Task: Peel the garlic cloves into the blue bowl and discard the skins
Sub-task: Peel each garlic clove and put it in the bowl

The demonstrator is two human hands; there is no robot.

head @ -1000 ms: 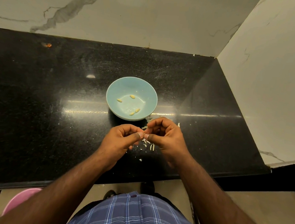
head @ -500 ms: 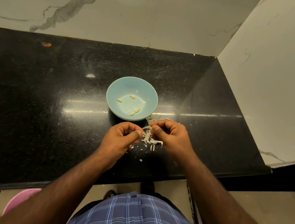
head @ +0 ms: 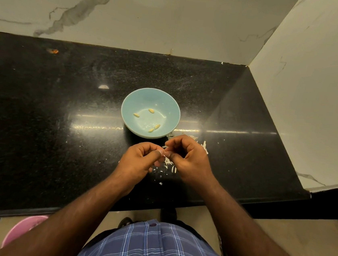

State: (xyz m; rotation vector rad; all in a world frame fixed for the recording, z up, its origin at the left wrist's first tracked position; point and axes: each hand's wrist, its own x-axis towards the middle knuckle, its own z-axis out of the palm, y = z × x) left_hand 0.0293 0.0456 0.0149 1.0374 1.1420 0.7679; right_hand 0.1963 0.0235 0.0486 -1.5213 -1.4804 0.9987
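Both grips, left hand point(head: 139, 159) & right hand point(head: 188, 158), curled, contents hidden; 4 cloves point(head: 151, 110) in blue bowl point(head: 167, 104).

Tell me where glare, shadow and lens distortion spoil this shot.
Head view: a streak of glare crosses the black counter on both sides of the blue bowl, with a small bright reflection behind it; the wide lens bows the counter's front edge; the left hand and right hand are dim, so whatever they pinch is hard to make out.
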